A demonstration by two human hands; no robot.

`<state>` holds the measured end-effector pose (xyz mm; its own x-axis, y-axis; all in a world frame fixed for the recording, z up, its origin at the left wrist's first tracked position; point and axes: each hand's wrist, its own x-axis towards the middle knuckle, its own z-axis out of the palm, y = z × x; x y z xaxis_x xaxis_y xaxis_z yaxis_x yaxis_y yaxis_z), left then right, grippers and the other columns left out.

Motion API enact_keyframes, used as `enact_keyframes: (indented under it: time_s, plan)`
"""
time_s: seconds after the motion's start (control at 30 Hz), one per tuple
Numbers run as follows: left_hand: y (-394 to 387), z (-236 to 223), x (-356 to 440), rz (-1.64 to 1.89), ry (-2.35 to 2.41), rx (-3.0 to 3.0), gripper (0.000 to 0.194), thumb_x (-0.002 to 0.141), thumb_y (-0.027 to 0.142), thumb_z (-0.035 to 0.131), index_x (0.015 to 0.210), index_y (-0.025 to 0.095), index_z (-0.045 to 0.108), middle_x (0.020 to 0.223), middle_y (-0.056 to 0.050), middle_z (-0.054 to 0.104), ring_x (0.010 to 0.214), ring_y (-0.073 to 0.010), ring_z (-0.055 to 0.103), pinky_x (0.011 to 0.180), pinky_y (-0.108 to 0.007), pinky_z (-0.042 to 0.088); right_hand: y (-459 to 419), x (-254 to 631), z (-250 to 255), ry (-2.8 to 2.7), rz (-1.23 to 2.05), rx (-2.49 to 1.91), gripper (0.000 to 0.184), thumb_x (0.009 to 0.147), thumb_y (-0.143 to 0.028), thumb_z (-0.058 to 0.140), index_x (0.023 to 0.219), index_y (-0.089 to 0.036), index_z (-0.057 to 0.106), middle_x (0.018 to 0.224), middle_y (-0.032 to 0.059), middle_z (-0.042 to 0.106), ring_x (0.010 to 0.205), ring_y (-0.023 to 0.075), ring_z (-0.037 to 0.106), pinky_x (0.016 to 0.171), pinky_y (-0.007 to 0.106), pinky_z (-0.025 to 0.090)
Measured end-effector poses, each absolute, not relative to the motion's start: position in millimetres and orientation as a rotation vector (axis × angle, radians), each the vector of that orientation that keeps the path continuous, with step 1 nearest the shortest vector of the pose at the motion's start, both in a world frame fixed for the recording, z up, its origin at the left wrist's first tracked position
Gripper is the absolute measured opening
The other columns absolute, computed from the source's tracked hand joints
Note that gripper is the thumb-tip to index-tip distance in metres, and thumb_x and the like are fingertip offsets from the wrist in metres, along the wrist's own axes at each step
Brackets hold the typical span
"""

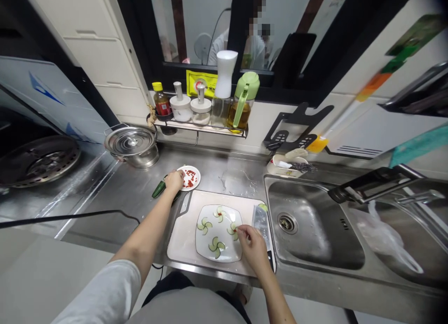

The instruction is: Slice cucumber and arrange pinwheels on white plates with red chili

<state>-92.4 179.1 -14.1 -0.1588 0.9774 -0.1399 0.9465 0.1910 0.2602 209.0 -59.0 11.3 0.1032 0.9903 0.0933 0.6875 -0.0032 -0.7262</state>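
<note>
A squarish white plate (pixel 224 249) lies on a pale cutting board (pixel 182 249), bearing several pinwheels of thin cucumber slices. Small red bits sit at the centre of the top pinwheel (pixel 220 214). Over the right-hand pinwheel (pixel 231 229), my right hand (pixel 252 247) has its thumb and fingers pinched together; what lies between them is too small to make out. My left hand (pixel 174 179) reaches to the left edge of a small round white plate (pixel 196 171) of chopped red pieces (pixel 189 178). Its fingers are curled closed, their tips partly hidden. Beside it lies a dark green cucumber (pixel 158 189).
A cleaver (pixel 261 223) rests on the board's right side with a cucumber slice (pixel 262 207) near it. Right of that is a steel sink (pixel 315 226). A lidded pot (pixel 133 146) stands back left. Above hangs a rack (pixel 206 127) with seasoning jars and an oil bottle (pixel 243 102).
</note>
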Motion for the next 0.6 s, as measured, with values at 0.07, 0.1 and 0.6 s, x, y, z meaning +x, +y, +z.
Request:
enact_keyframes:
  time_s: [0.07,0.1,0.6]
  plan:
    - [184,-16,-90,0.164,2.113,1.938,0.029,0.085,0.021,0.049,0.101,0.028,0.072,0.11,-0.009,0.067,0.098,-0.0236,0.063,0.084,-0.031,0.044,-59,210,10,-1.648,0.618,-1.762,0.033,0.089,-0.045,0.045,0.084,-0.021,0.068,0.072,0.0071,0.066,0.072,0.0216,0.057,0.068,0.032,0.043]
    - [187,-17,-88,0.172,2.071,1.981,0.03,0.085,0.02,0.049,0.102,0.029,0.072,0.111,-0.008,0.066,0.098,-0.0234,0.063,0.085,-0.031,0.043,-59,210,9,-1.647,0.619,-1.768,0.034,0.089,-0.045,0.045,0.084,-0.02,0.068,0.071,0.0071,0.066,0.072,0.0218,0.057,0.068,0.032,0.043]
    - [193,-18,-78,0.091,2.001,2.061,0.018,0.083,0.022,0.055,0.095,0.022,0.069,0.104,-0.009,0.065,0.096,-0.0228,0.06,0.083,-0.029,0.042,-59,212,13,-1.643,0.64,-1.799,0.031,0.089,-0.042,0.045,0.084,-0.021,0.068,0.074,0.0074,0.066,0.075,0.0224,0.058,0.07,0.033,0.043]
